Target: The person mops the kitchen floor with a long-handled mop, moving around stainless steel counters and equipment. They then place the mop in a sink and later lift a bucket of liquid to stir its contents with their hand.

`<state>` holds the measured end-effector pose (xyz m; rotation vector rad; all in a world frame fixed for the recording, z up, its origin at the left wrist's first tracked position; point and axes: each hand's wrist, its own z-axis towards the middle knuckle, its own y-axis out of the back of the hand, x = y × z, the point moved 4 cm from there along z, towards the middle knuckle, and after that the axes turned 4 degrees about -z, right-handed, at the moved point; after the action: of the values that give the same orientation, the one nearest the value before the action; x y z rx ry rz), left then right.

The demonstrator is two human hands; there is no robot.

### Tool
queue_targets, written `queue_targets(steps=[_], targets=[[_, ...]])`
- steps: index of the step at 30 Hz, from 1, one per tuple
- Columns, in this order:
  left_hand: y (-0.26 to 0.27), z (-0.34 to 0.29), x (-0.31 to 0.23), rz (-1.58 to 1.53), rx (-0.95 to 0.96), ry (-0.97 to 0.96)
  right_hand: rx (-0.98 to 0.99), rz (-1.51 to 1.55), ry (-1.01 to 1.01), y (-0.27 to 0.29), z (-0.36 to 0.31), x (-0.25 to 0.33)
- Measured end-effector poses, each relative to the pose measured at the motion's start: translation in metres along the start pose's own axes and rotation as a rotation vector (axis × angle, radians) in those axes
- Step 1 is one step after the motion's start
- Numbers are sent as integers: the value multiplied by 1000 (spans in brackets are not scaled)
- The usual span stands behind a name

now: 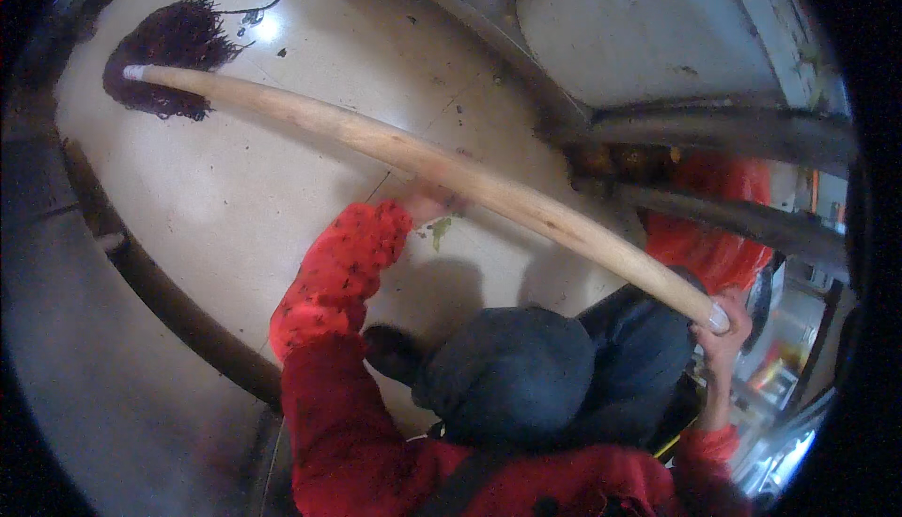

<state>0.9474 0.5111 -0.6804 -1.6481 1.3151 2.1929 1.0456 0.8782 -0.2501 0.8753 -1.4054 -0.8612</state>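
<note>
A mop [395, 146] with a long pale wooden handle slants across the view, from far left to near right. Its dark maroon strands [174, 43] lie on the floor, trailing back beside the handle. My left hand [440, 198], blurred and partly hidden under the handle, is closed around the shaft near its middle. A red patterned sleeve cover is on that arm. My right hand [728, 324] is closed at the handle's upper end, just below its white cap, low at the right.
Green scraps [437, 232] and small dark bits lie on the pale tiled floor [235, 165]. Large whitish rounded containers [639, 29] stand far right, beside dark bars [723, 137] and a red plastic bag [719, 245]. A grey surface [85, 329] borders the left. My dark-trousered legs [512, 371] are below.
</note>
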Motion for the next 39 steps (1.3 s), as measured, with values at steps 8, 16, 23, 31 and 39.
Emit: queue_targets(steps=[8, 16, 23, 31, 39], targets=[[4, -87, -68, 369, 37, -116, 14, -6, 2, 2, 0, -3], [24, -65, -39, 671, -242, 14, 5, -4, -149, 1, 2, -14], [59, -134, -1, 556, -216, 405, 16, -10, -8, 0, 7, -21], [61, -151, 26, 435, -355, 771, 26, -47, 4, -3, 11, -31], [171, -139, -152, 24, -1207, 756, 65, 154, -179, -9, 11, 2]])
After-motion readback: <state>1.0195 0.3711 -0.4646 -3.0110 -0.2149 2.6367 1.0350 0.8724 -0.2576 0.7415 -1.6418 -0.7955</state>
